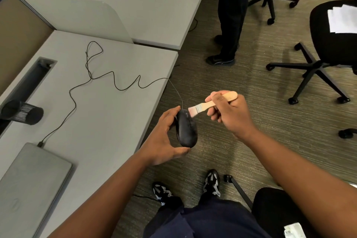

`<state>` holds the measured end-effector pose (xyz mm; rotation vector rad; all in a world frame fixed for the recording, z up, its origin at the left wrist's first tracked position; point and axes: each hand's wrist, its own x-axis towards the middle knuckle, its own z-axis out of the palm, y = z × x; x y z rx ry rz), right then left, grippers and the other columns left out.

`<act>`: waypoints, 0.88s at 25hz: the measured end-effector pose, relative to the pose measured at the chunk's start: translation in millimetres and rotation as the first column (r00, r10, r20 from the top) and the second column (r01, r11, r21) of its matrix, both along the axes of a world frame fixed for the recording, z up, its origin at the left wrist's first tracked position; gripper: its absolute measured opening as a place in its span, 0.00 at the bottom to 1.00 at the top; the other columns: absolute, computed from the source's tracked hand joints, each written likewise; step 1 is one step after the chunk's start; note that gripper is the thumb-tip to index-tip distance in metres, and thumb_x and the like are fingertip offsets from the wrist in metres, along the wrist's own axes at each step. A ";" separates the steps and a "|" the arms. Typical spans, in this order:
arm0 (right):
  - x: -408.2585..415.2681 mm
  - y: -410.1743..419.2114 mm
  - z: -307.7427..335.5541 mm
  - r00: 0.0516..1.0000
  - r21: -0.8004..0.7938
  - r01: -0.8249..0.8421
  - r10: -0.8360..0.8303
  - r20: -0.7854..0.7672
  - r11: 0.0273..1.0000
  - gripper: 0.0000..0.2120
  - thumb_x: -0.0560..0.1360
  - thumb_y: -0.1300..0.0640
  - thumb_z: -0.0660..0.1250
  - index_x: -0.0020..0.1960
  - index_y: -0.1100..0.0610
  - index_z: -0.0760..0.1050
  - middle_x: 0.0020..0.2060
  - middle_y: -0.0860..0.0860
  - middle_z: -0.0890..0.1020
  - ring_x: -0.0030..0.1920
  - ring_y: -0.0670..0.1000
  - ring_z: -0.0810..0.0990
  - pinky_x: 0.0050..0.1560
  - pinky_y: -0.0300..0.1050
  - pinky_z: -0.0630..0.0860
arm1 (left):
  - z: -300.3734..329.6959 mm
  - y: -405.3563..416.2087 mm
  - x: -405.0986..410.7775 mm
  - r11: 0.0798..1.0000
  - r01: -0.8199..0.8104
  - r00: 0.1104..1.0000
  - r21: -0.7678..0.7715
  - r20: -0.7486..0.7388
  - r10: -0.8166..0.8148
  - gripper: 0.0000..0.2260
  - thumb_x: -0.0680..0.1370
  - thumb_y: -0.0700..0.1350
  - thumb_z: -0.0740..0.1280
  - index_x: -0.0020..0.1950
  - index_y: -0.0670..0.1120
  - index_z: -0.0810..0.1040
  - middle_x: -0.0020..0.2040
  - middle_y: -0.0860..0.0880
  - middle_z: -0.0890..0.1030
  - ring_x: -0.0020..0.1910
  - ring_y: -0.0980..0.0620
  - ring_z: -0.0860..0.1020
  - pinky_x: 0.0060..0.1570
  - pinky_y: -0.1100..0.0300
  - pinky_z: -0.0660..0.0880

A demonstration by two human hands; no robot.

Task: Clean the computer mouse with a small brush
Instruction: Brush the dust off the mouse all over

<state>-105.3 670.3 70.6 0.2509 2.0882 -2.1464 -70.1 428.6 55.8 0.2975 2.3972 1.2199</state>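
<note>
Left hand (164, 137) grips the black mouse (186, 128) off the desk (108, 106), just past the desk's near-right edge, over the carpet (241, 67). Thumb sits under the mouse's rear end, fingers wrap its far side; the mouse is tilted w/ its front pointing away from the person. Its cable (92, 77) runs from the front back onto the desk, snakes across the top in loops and plugs into the closed grey laptop (29, 185) at the desk's near-left corner.

Right hand (228, 111), right of the desk edge, pinches the small brush (210, 103) by its wooden handle, fingers curled round it. Bristles point left & down, touching the mouse's front by the buttons.

Black mesh pen cup (23, 112) lies on its side at the desk's left edge, beyond the laptop. Right of the desk: a 2nd person's dark trousers and shoes (220, 60), plus an office chair (328, 52) w/ papers on the seat.
</note>
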 end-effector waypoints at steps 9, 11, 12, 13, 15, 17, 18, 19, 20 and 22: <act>-2.1 -8.3 1.6 0.998 0.076 0.002 -0.006 0.058 0.997 0.14 0.81 0.57 0.64 0.42 0.61 0.83 0.28 0.54 0.84 0.25 0.48 0.79 0.24 0.35 0.71 | 3.0 2.7 5.1 1.000 0.001 1.000 0.004 0.003 -0.001 0.56 0.64 0.58 0.81 0.87 0.53 0.56 0.79 0.64 0.61 0.77 0.68 0.63 0.76 0.67 0.65; -2.0 -9.9 -0.4 0.999 0.097 0.029 -0.033 0.040 0.995 0.13 0.82 0.55 0.64 0.43 0.59 0.82 0.29 0.54 0.85 0.27 0.48 0.80 0.26 0.36 0.72 | 3.2 3.4 7.1 1.000 0.008 1.000 0.004 0.006 -0.008 0.56 0.65 0.57 0.81 0.87 0.52 0.56 0.79 0.65 0.61 0.78 0.68 0.63 0.77 0.66 0.65; -1.9 -10.2 -1.5 0.999 0.106 0.037 -0.040 0.028 0.994 0.13 0.82 0.54 0.64 0.44 0.59 0.82 0.30 0.53 0.85 0.27 0.48 0.81 0.26 0.36 0.73 | 2.9 3.9 7.9 1.000 0.015 1.000 0.004 0.008 -0.015 0.56 0.65 0.55 0.82 0.87 0.51 0.56 0.79 0.63 0.61 0.78 0.67 0.63 0.77 0.64 0.66; -1.7 -10.5 -2.7 0.999 0.115 0.042 -0.045 0.016 0.992 0.13 0.83 0.54 0.64 0.44 0.58 0.83 0.31 0.53 0.86 0.28 0.48 0.81 0.27 0.36 0.73 | 2.1 4.4 9.0 1.000 0.023 1.000 0.006 0.009 -0.023 0.56 0.66 0.54 0.82 0.87 0.50 0.55 0.80 0.61 0.61 0.79 0.65 0.63 0.78 0.62 0.66; -0.8 -11.3 -5.1 0.999 0.130 0.053 -0.054 0.005 0.990 0.12 0.83 0.52 0.65 0.46 0.56 0.83 0.32 0.52 0.87 0.29 0.47 0.83 0.29 0.37 0.75 | 1.2 5.4 10.6 0.999 0.036 0.999 0.008 0.008 -0.036 0.56 0.67 0.52 0.83 0.87 0.50 0.55 0.81 0.60 0.60 0.79 0.64 0.63 0.79 0.60 0.67; 0.8 -11.7 -7.4 0.998 0.146 0.059 -0.058 -0.012 0.988 0.09 0.83 0.52 0.67 0.48 0.53 0.82 0.34 0.51 0.87 0.31 0.47 0.84 0.31 0.38 0.78 | 1.2 6.4 11.9 0.999 0.043 0.999 0.011 0.004 -0.043 0.56 0.67 0.53 0.83 0.87 0.51 0.54 0.81 0.60 0.60 0.79 0.64 0.62 0.79 0.61 0.66; 1.3 -11.1 -8.0 0.998 0.148 0.062 -0.058 -0.031 0.987 0.07 0.83 0.52 0.68 0.49 0.52 0.82 0.35 0.51 0.87 0.33 0.47 0.85 0.33 0.39 0.79 | 1.2 6.6 12.4 0.999 0.043 0.999 0.013 0.002 -0.043 0.56 0.66 0.54 0.82 0.87 0.51 0.54 0.81 0.60 0.60 0.79 0.65 0.62 0.78 0.62 0.66; 1.3 -9.5 -8.2 0.997 0.141 0.059 -0.052 -0.054 0.988 0.05 0.83 0.52 0.69 0.50 0.50 0.82 0.36 0.52 0.87 0.35 0.47 0.86 0.35 0.41 0.80 | 0.9 6.5 12.7 0.999 0.041 0.999 0.015 0.000 -0.041 0.56 0.67 0.53 0.82 0.87 0.50 0.55 0.80 0.60 0.60 0.79 0.66 0.62 0.78 0.63 0.66; 1.0 -7.1 -7.6 0.997 0.123 0.043 -0.034 -0.073 0.991 0.03 0.82 0.54 0.70 0.50 0.49 0.83 0.38 0.53 0.87 0.36 0.48 0.85 0.37 0.42 0.81 | 0.6 6.1 12.9 0.999 0.037 0.999 0.016 -0.001 -0.037 0.56 0.67 0.52 0.83 0.87 0.50 0.55 0.80 0.61 0.60 0.79 0.66 0.62 0.78 0.64 0.65; -0.4 -1.7 -4.1 0.996 0.053 -0.034 0.038 -0.079 0.998 0.04 0.80 0.58 0.74 0.50 0.49 0.85 0.38 0.55 0.86 0.38 0.51 0.83 0.38 0.44 0.81 | 0.0 4.9 12.9 0.999 0.032 0.999 0.018 -0.006 -0.032 0.56 0.67 0.51 0.83 0.87 0.50 0.54 0.80 0.62 0.60 0.78 0.67 0.62 0.78 0.65 0.65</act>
